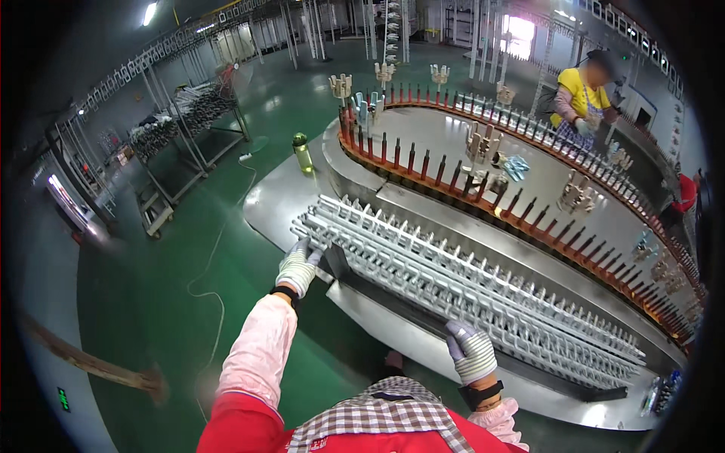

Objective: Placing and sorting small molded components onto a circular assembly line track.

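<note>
A stack of long silver metal bars with rows of short prongs lies on the steel tabletop. Along its near side runs a long black rail with an upright flap at its left end. My left hand, in a striped grey-white glove, is closed at the left ends of the bars, beside the flap; what its fingers grip is hidden. Farther right, my right hand wears a matching glove and has its fingers curled over the rail's near edge.
Behind the bars, an oval conveyor track carries upright dark-tipped red pegs. A green bottle stands at the table's left end. Across the track, a person in yellow works. A loaded rack trolley and a floor cable are at left.
</note>
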Tool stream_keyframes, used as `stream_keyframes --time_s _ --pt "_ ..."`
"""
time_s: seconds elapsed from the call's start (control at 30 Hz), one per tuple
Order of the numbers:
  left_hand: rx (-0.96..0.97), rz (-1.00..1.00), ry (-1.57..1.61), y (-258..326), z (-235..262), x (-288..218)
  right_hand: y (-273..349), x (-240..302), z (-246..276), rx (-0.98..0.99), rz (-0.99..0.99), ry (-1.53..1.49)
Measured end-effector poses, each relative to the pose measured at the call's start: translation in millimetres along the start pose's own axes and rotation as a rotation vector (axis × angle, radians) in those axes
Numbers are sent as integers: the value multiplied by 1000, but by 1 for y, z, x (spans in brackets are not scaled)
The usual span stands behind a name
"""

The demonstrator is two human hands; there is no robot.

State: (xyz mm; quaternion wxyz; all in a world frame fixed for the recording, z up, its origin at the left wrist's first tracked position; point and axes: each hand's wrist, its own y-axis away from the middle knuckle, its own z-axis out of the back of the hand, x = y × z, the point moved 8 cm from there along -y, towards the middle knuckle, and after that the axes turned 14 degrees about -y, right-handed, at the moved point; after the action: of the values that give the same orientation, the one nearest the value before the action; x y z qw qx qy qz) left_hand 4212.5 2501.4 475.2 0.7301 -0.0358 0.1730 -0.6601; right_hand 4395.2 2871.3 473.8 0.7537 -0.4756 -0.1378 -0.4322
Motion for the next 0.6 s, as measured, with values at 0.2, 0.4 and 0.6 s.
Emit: stream_keyframes --time_s 0.2,0.4,0.6 --pt "292 45 -290 -111 -41 -12 -86 -24 -30 54 -8 -125" --pt "257 -251 -373 -186 -105 -33 -101 -55 -25 92 -53 -30" --pt "297 -36 -137 -214 -152 5 -95 -49 -29 78 -204 132"
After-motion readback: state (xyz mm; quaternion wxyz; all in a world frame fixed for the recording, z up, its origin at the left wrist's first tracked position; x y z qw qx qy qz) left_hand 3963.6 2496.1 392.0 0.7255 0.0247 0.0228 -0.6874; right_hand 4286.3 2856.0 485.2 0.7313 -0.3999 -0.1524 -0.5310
